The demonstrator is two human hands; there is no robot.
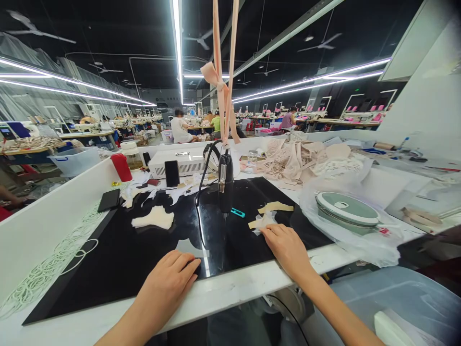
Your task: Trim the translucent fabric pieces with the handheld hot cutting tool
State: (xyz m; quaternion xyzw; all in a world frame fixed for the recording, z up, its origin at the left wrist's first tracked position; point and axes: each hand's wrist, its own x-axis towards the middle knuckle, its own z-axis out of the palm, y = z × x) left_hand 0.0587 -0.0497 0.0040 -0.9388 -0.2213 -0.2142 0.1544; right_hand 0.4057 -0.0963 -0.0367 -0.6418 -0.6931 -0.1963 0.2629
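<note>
My left hand (171, 276) rests on the front of the black board (237, 254), its fingers stretched out beside a translucent whitish cut piece (187, 247). Farther right, the closed fingertips of my right hand (288, 247) are on a small thin whitish piece (268, 219). Pale yellow strips (277, 207) lie against that piece. Between my hands a black corded hand tool (225, 185) hangs tip down from knotted peach fabric straps (223, 96). A teal clip-like item (237, 212) sits by its tip. Toward the left lies a stack of cream cut pieces (154, 218).
Pale green cord (61, 257) lies piled along the left wall. Behind the board stand a white vented box (180, 163) and a phone (172, 173). Peach fabric (295, 156) is heaped at the back right, near a green-and-white oval case (347, 209) on plastic. People sit farther off.
</note>
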